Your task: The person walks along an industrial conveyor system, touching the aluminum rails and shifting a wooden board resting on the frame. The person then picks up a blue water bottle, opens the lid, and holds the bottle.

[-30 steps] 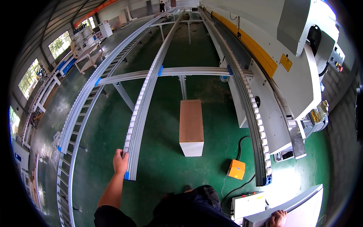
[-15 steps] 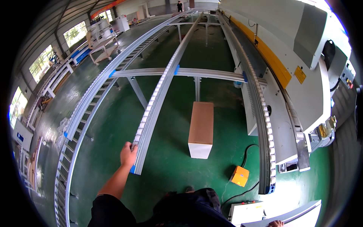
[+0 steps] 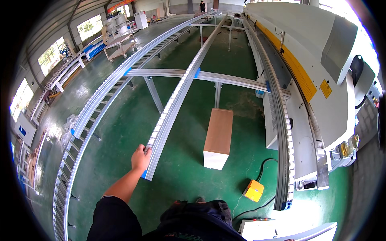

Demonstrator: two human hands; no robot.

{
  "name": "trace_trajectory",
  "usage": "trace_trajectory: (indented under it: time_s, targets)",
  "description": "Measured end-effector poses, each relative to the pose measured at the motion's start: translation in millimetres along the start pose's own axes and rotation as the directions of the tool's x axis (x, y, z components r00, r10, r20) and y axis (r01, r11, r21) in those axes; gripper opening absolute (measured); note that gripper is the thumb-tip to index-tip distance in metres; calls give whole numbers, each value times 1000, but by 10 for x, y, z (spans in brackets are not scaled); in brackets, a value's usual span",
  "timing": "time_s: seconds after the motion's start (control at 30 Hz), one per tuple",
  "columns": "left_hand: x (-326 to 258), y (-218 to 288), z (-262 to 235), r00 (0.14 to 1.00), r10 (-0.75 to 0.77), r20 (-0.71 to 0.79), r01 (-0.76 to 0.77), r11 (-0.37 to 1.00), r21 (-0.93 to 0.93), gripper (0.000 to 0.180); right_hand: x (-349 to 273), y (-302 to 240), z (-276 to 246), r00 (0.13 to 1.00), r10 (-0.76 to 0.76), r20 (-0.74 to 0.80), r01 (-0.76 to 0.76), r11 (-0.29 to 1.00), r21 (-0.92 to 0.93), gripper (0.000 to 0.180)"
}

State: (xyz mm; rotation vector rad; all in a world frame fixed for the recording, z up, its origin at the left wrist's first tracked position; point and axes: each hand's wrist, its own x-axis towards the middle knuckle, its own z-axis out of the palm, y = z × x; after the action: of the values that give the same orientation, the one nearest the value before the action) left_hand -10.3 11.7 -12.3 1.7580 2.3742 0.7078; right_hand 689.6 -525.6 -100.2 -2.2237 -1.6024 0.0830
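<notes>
My left hand [image 3: 140, 157] grips the near end of a long middle roller rail [image 3: 177, 92] that runs away from me across the green floor. My bare forearm reaches up to it from the lower edge, with a black sleeve at the shoulder. My right hand is out of the picture. To the right of the rail stands a tall box [image 3: 218, 137] with a brown top and white sides, apart from my hand.
A left roller conveyor [image 3: 96, 108] curves along the floor. A right roller rail [image 3: 281, 120] runs beside a large white and yellow machine [image 3: 321, 72]. A yellow pedal box [image 3: 254, 190] with a black cable lies near my feet. A person stands far away [image 3: 202, 6].
The view has swung left and forward. My right hand, seen at the lower right edge before, has left the picture. My left hand stays on the rail end.
</notes>
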Motion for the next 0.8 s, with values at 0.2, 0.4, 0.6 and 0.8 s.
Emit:
trace_trajectory:
  time_s: [0.2, 0.4, 0.6, 0.8]
  targets:
    - [50, 56, 82, 999, 40, 15, -39, 999, -10, 31, -28, -168, -76, 999, 29, -30, -29, 999, 19, 29]
    - [-2, 18, 41, 997, 71, -9, -71, 997, 13, 31, -26, 41, -55, 998, 28, 54, -28, 1000, -5, 25]
    - [-57, 23, 22, 988, 129, 90, -135, 989, 67, 45, 43, -100, -133, 999, 13, 49, -12, 1000, -17, 23]
    - [-109, -50, -257, 899, 322, 296, -362, 928, 90, 75, 153, -252, -199, 997, 2, 81, 1, 999, -42, 21]
